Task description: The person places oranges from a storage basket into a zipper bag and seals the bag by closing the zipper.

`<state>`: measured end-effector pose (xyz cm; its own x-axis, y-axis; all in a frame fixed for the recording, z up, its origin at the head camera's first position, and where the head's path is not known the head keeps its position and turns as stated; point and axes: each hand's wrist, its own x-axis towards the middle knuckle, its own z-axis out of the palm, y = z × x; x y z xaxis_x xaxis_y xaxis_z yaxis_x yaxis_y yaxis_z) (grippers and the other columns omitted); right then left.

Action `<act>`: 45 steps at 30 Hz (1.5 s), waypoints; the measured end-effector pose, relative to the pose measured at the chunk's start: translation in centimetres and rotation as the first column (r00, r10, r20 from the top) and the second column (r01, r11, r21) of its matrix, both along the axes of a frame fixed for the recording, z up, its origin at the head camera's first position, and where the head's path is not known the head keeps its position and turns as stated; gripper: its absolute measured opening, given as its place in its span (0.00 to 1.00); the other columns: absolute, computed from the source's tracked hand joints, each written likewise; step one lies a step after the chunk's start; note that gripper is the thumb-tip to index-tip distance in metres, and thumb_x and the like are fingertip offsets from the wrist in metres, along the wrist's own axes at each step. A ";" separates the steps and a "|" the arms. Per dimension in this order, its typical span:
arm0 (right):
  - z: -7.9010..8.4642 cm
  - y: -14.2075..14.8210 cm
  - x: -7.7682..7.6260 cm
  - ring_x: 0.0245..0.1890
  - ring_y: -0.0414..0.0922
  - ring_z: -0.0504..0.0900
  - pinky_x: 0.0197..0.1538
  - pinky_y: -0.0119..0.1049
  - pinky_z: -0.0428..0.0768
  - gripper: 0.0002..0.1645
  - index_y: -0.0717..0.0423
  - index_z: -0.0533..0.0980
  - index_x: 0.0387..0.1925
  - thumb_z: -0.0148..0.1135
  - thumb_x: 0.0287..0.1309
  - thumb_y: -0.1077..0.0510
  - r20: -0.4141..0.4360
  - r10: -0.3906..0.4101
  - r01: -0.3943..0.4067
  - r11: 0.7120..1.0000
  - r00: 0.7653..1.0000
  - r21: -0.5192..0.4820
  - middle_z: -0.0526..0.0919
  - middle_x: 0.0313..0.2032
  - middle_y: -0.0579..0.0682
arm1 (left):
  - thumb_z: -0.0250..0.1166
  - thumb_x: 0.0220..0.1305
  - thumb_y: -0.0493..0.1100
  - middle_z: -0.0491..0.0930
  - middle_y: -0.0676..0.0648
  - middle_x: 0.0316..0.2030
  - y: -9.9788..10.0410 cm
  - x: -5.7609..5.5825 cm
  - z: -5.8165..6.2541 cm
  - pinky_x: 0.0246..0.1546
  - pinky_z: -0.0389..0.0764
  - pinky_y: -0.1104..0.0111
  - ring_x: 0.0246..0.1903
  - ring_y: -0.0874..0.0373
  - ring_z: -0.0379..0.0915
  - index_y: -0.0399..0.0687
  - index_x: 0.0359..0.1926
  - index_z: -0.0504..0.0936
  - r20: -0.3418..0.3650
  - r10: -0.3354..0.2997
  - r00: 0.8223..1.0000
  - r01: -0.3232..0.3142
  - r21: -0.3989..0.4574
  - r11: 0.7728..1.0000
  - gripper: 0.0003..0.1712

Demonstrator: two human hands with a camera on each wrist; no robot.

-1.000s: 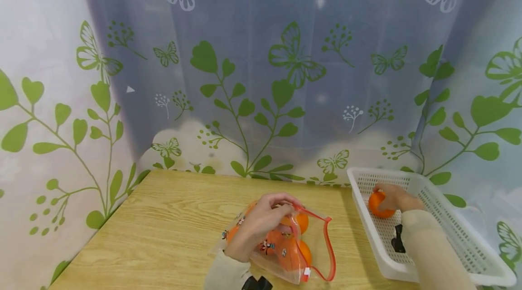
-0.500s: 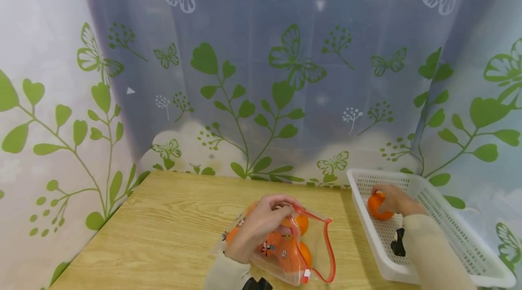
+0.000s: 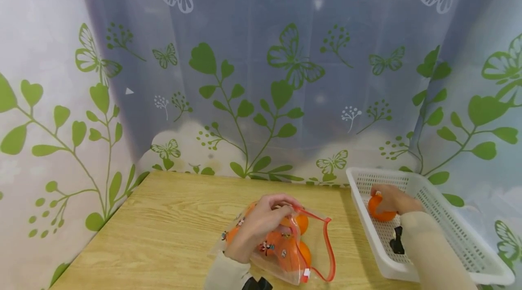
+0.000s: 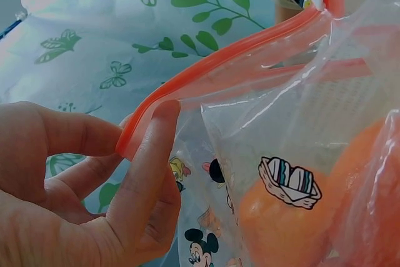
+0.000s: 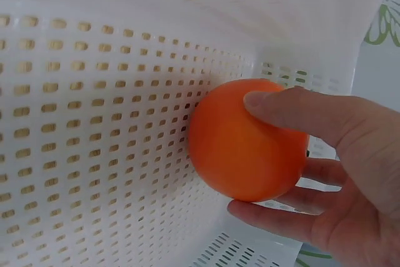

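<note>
- One orange (image 5: 240, 148) sits inside my right hand's (image 5: 365, 179) curled fingers.
- My left hand (image 3: 261, 224) pinches the clear bag (image 4: 290, 182).
- Grasping step, I judge; lifting calls for clearing the basket (image 5: 94, 154).

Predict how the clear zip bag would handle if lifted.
The clear zip bag would probably flop, since it looks thin and creased beside the left hand. The round orange fruit inside may make it sag. With its red zip open, tipping could let some roll out.
</note>
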<state>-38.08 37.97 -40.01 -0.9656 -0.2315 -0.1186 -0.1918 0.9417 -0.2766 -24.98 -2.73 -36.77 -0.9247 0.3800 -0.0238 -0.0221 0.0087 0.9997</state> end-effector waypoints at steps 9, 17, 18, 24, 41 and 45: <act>-0.1 0.6 0.4 0.25 0.46 0.71 0.25 0.35 0.72 0.26 0.59 0.75 0.50 0.70 0.46 0.63 0.043 -0.051 0.053 0.997 0.998 -0.058 0.75 0.40 0.60 | 0.58 0.76 0.40 0.82 0.46 0.42 0.1 0.0 0.0 0.31 0.88 0.66 0.35 0.55 0.80 0.44 0.52 0.87 0.002 0.000 1.000 0.000 -0.007 1.000 0.13; 0.5 0.5 0.5 0.27 0.46 0.74 0.23 0.35 0.77 0.26 0.57 0.76 0.50 0.69 0.46 0.61 0.067 -0.045 0.050 0.997 0.997 -0.065 0.76 0.41 0.60 | 0.58 0.75 0.39 0.81 0.46 0.41 0.1 0.1 0.0 0.31 0.88 0.66 0.35 0.55 0.80 0.44 0.52 0.87 0.004 -0.006 1.000 0.006 0.003 1.000 0.13; 0.7 0.5 0.5 0.28 0.47 0.75 0.24 0.36 0.78 0.26 0.57 0.76 0.51 0.69 0.47 0.60 0.073 -0.046 0.052 0.996 0.996 -0.070 0.76 0.42 0.60 | 0.58 0.75 0.39 0.81 0.46 0.41 0.1 0.1 0.1 0.31 0.88 0.66 0.36 0.55 0.80 0.44 0.52 0.86 0.003 -0.005 1.000 0.005 0.003 1.000 0.13; 1.8 0.4 0.7 0.33 0.50 0.79 0.29 0.44 0.85 0.29 0.60 0.74 0.55 0.70 0.51 0.57 0.087 -0.045 0.055 0.991 0.995 -0.118 0.78 0.44 0.63 | 0.58 0.75 0.40 0.82 0.45 0.42 0.2 0.1 0.1 0.30 0.87 0.67 0.36 0.56 0.80 0.44 0.52 0.86 0.000 -0.005 1.000 0.005 -0.006 1.000 0.13; 3.4 0.1 3.0 0.31 0.48 0.79 0.27 0.41 0.84 0.28 0.60 0.75 0.55 0.72 0.53 0.55 -0.024 0.022 -0.026 0.985 0.999 -0.172 0.79 0.44 0.66 | 0.58 0.76 0.40 0.82 0.45 0.42 0.2 0.0 -0.1 0.33 0.89 0.64 0.39 0.55 0.78 0.45 0.52 0.87 -0.013 -0.003 1.000 0.003 -0.025 1.000 0.13; 3.7 -0.1 3.6 0.30 0.47 0.79 0.28 0.40 0.84 0.28 0.59 0.75 0.54 0.73 0.52 0.56 -0.052 0.043 -0.052 0.981 0.998 -0.185 0.79 0.44 0.65 | 0.58 0.76 0.40 0.82 0.45 0.43 0.2 0.0 -0.2 0.33 0.89 0.64 0.39 0.54 0.78 0.45 0.52 0.87 -0.004 -0.004 1.000 0.004 -0.019 1.000 0.13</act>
<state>-34.53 37.86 -36.35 -0.9566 -0.2905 -0.0230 -0.2519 0.8640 -0.4359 -25.01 -2.50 -36.95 -0.9231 0.3835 -0.0278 -0.0183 0.0282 0.9994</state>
